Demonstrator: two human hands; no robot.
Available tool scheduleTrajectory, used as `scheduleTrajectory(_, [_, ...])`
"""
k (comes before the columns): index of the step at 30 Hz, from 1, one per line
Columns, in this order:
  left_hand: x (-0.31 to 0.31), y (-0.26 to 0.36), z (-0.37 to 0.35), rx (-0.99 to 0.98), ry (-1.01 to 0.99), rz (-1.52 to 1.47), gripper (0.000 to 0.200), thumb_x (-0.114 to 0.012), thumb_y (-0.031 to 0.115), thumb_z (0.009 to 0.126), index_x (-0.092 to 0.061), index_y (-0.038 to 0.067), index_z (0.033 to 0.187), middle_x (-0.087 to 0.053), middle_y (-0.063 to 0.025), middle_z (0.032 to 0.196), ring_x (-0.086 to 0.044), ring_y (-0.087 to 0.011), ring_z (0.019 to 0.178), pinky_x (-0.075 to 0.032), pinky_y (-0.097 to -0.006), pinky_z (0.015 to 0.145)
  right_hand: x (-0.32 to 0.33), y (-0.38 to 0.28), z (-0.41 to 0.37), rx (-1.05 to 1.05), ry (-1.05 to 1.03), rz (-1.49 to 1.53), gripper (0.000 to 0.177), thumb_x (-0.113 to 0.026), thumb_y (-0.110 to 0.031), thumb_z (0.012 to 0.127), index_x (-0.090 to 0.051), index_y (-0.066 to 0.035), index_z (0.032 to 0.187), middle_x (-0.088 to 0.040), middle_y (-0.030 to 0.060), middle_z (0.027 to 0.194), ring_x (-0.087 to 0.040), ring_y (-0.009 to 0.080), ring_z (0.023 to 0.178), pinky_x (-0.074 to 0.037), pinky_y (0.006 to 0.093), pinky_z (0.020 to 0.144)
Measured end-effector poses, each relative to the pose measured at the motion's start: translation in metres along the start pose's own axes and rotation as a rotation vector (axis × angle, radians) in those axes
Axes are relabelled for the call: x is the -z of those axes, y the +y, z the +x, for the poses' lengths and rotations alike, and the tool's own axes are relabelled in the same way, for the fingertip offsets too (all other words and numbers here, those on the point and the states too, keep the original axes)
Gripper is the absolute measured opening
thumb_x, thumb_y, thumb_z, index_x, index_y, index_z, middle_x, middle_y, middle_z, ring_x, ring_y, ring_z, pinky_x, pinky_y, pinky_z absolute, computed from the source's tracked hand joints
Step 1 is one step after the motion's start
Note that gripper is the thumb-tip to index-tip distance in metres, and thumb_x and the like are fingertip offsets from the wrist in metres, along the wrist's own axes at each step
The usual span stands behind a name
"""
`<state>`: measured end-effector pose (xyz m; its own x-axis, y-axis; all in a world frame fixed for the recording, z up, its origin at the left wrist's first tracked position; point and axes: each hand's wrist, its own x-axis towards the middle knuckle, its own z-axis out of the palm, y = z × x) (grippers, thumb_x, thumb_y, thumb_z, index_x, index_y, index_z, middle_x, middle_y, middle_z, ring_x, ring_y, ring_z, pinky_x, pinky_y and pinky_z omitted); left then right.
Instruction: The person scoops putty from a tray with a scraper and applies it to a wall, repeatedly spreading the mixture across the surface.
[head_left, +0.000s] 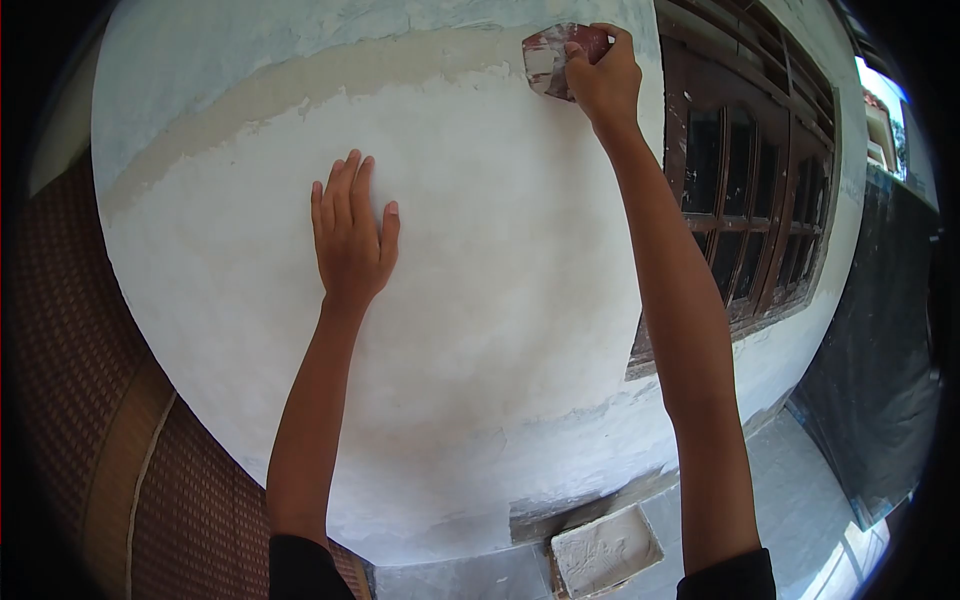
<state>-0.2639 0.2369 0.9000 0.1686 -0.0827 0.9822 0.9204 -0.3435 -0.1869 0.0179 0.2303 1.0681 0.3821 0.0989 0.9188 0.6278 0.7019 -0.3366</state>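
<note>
High on the wall, my right hand (610, 82) grips a dark red putty scraper (545, 62) smeared with white putty, its thumb pressed on the near face. The scraper is against the wall, at the right end of a beige damp-looking band. My left hand (352, 225) lies flat on the white wall (470, 260) with its fingers stretched upward, holding nothing. Below, on the floor, stands a shallow rectangular tray (655, 552) with whitish putty (605, 550) in it.
A dark brown wooden window (745, 180) with glass panes and a protruding frame is to the right. Woven brown panels (195, 490) line the left side. A dark sheet (860, 350) hangs at the far right, above the grey tiled floor (790, 480).
</note>
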Motion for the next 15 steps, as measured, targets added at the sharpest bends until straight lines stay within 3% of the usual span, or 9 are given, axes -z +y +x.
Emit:
scheduleTrajectory(3, [-0.002,0.002,0.0,0.014,0.005,0.006,0.053,-0.052,0.018,0.095,-0.042,0.005,0.145,-0.042,-0.0109,0.151,-0.034,-0.0296,0.143,-0.021,-0.0517,0.119,0.012,0.005,0.007,-0.047,0.053,0.087,0.044,-0.073,-0.015,0.086,-0.054,-0.003,0.124,-0.068,0.0155,0.104,-0.068,0.0207,0.094,-0.054,0.0319,0.082])
scheduleTrajectory(5, [-0.002,0.002,0.001,0.012,0.013,0.006,0.053,-0.052,0.018,0.096,-0.042,0.005,0.146,-0.041,-0.0108,0.152,-0.034,-0.0295,0.143,-0.021,-0.0518,0.119,0.004,0.001,0.004,0.031,0.062,0.223,0.045,-0.073,-0.017,0.087,-0.054,-0.003,0.125,-0.068,0.0141,0.103,-0.067,0.0182,0.092,-0.054,0.0319,0.081])
scheduleTrajectory(9, [0.0,-0.001,0.0,-0.006,-0.006,0.002,0.053,-0.052,0.019,0.096,-0.041,0.005,0.146,-0.041,-0.0109,0.152,-0.033,-0.0295,0.143,-0.02,-0.052,0.12,-0.011,-0.006,-0.01,0.085,-0.068,0.045,0.045,-0.073,-0.02,0.087,-0.055,-0.004,0.125,-0.068,0.0167,0.102,-0.067,0.0256,0.092,-0.053,0.0349,0.085])
scheduleTrajectory(13, [-0.001,0.001,0.0,0.015,-0.003,0.012,0.053,-0.052,0.018,0.096,-0.041,0.005,0.146,-0.041,-0.0109,0.152,-0.033,-0.0295,0.143,-0.02,-0.0518,0.12,0.008,0.003,0.001,0.047,0.036,0.028,0.043,-0.073,-0.016,0.086,-0.056,-0.003,0.124,-0.069,0.0162,0.1,-0.068,0.0242,0.091,-0.055,0.0332,0.081])
scheduleTrajectory(15, [-0.003,0.003,0.0,0.017,0.003,0.016,0.053,-0.052,0.018,0.096,-0.041,0.005,0.146,-0.04,-0.0109,0.152,-0.033,-0.0297,0.143,-0.02,-0.0517,0.12,0.007,0.001,0.001,-0.015,0.037,0.256,0.041,-0.071,-0.015,0.088,-0.056,-0.003,0.124,-0.068,0.0139,0.103,-0.067,0.0193,0.09,-0.056,0.0344,0.08])
